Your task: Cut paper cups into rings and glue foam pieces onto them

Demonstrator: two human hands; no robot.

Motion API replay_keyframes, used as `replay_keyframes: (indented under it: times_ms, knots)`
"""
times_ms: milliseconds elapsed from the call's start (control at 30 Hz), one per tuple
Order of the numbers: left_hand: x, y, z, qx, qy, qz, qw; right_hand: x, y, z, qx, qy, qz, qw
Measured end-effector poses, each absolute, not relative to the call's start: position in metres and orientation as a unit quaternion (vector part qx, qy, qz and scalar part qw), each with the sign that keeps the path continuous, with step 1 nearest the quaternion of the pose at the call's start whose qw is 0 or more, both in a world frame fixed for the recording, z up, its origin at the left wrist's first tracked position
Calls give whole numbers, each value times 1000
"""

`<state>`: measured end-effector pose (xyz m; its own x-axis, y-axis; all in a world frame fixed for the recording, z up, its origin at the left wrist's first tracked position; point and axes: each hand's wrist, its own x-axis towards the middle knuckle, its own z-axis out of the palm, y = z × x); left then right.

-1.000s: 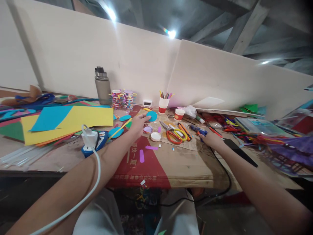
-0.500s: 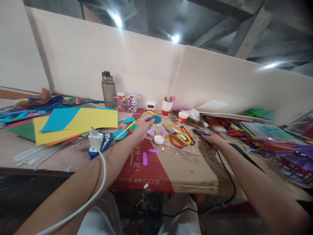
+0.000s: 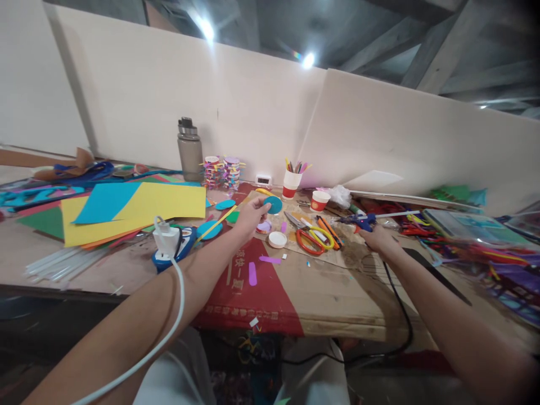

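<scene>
**Craft bench, head view: paper disc and glue gun in hand**

Head camera, sole view.

- Left hand [image 3: 250,215]: reaches forward over the bench, fingertips pinched on the edge of a small round teal paper disc [image 3: 275,205], which stands tilted just above the brown cardboard sheet with red print [image 3: 295,281].
- Right hand [image 3: 379,237]: closed around the grip of a blue hot-glue gun [image 3: 363,221], raised off the bench, a pale glue stick jutting from its back toward the right. A black cord [image 3: 399,315] trails from the hand over the near edge.
- Between the hands, on the cardboard: red-handled scissors [image 3: 307,241] touching yellow-handled scissors [image 3: 324,236], a white round cap [image 3: 277,239], a small purple-rimmed disc [image 3: 264,226], and loose purple paper strips [image 3: 252,273].
- Behind: a red-and-white paper cup of coloured pencils [image 3: 291,183], a smaller paper cup [image 3: 319,200], a grey metal water bottle [image 3: 189,151], and two stacks of multicoloured paper rings [image 3: 223,171].
- Left: yellow and blue card sheets [image 3: 139,203]; a white plug on a blue power strip [image 3: 169,242], its white cable crossing the left forearm.

Handling note, as a judgement: gluing goes best with the disc held by its rim, fingers well off the face; the nozzle is brought close and only a small bead laid, the cord kept off the scissors.
</scene>
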<state>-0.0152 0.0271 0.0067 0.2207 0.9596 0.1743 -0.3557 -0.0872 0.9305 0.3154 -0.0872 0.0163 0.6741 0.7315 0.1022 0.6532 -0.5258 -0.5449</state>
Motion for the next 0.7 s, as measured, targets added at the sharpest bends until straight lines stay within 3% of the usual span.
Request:
replay_keyframes:
  times_ms: [133,300,367,567,700]
  knots:
    - [-15,27,6,507,298,554,590,312,-85,23,-871,-380,32,310]
    - [-14,25,6,518,327,534,583,290,-80,32,-755,-386,84,523]
    - [-14,22,8,526,342,526,574,270,-76,38,-693,-421,126,572]
    - [-16,19,12,508,375,530,566,192,-56,45,-578,-520,251,576]
    - [-16,20,11,504,387,530,562,167,-45,33,-545,-597,222,546]
